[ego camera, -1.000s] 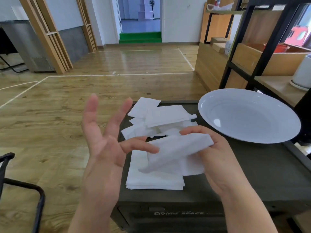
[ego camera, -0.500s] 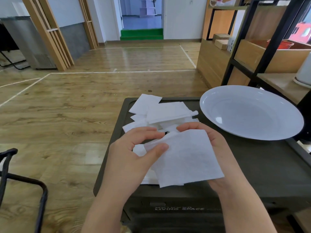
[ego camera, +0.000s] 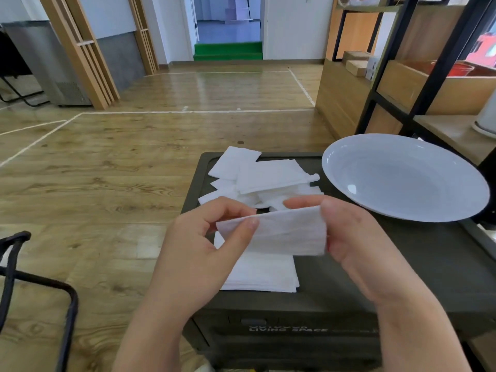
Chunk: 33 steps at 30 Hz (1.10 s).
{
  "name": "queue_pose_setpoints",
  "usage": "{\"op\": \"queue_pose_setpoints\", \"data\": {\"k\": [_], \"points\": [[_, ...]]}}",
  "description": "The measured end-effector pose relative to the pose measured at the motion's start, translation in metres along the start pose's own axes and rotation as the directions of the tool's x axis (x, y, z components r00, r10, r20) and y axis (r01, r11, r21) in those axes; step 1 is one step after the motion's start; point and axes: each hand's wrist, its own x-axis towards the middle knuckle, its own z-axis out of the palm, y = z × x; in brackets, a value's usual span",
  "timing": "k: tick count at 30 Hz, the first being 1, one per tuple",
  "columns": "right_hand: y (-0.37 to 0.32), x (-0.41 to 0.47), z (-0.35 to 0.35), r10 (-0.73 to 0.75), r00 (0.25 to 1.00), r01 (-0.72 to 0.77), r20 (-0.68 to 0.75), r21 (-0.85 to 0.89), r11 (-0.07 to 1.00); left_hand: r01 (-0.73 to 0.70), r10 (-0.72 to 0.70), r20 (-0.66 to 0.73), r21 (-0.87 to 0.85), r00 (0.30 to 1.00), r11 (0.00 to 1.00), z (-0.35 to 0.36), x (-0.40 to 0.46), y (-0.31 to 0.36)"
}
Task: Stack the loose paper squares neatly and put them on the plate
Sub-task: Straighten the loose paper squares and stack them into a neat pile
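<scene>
Both hands hold one white paper square (ego camera: 284, 232) up over the dark box lid (ego camera: 389, 264). My left hand (ego camera: 204, 253) pinches its left edge between thumb and fingers. My right hand (ego camera: 357, 242) grips its right edge. Under the held square lies a neat stack of white squares (ego camera: 263, 275) near the lid's front. A loose, untidy heap of squares (ego camera: 257, 178) lies at the lid's far side. The white plate (ego camera: 402, 178) sits at the right of the lid with nothing on it.
The dark box stands on a wooden floor (ego camera: 107, 170). A black metal frame (ego camera: 40, 285) is at the lower left. Black and wooden shelving (ego camera: 429, 84) rises close behind the plate on the right.
The held square, lying flat half a second ago, is now tilted up edge-on between both hands. A second ago my left hand was open and off the paper.
</scene>
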Motion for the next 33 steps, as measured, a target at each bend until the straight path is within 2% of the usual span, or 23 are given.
{"op": "queue_pose_setpoints", "data": {"k": [2,5,7,10,12,14,16,21,29,31,33], "points": [[0.005,-0.001,0.005,-0.054,0.998,0.052,-0.026,-0.085,0.995,0.055,-0.057,-0.014,-0.119,0.998,0.991,0.000,0.002,0.003],[0.016,0.006,0.015,-0.032,0.985,0.023,-0.169,-0.055,0.998,0.260,-0.266,0.025,-0.308,0.964,0.915,0.001,0.003,-0.004],[0.021,0.009,0.023,0.019,0.967,-0.035,-0.256,-0.056,0.998,0.417,-0.411,0.087,-0.297,0.908,0.859,0.003,0.002,-0.017],[0.032,0.011,0.028,0.011,0.941,-0.135,-0.339,-0.343,0.930,0.509,-0.513,0.035,-0.204,0.857,0.836,0.006,0.001,-0.034],[0.037,0.011,0.029,-0.026,0.925,-0.201,-0.378,-0.546,0.813,0.516,-0.517,-0.033,-0.038,0.855,0.856,0.009,0.002,-0.039],[0.041,0.012,0.029,-0.040,0.917,-0.247,-0.396,-0.645,0.724,0.508,-0.496,-0.112,0.153,0.861,0.848,0.010,0.002,-0.039],[0.043,0.012,0.029,-0.040,0.912,-0.279,-0.407,-0.690,0.668,0.509,-0.478,-0.175,0.262,0.861,0.820,0.011,0.001,-0.037],[0.045,0.011,0.031,-0.004,0.910,-0.334,-0.415,-0.740,0.584,0.487,-0.448,-0.193,0.416,0.873,0.768,0.014,0.001,-0.040],[0.048,0.012,0.036,0.051,0.903,-0.390,-0.426,-0.764,0.514,0.503,-0.450,-0.237,0.528,0.861,0.684,0.016,0.001,-0.033],[0.047,0.012,0.035,0.029,0.894,-0.396,-0.448,-0.757,0.520,0.454,-0.369,-0.265,0.547,0.891,0.704,0.019,0.009,-0.027],[0.045,0.013,0.034,-0.014,0.878,-0.397,-0.479,-0.743,0.538,0.328,-0.220,-0.255,0.546,0.942,0.771,0.024,0.025,-0.022]]}}
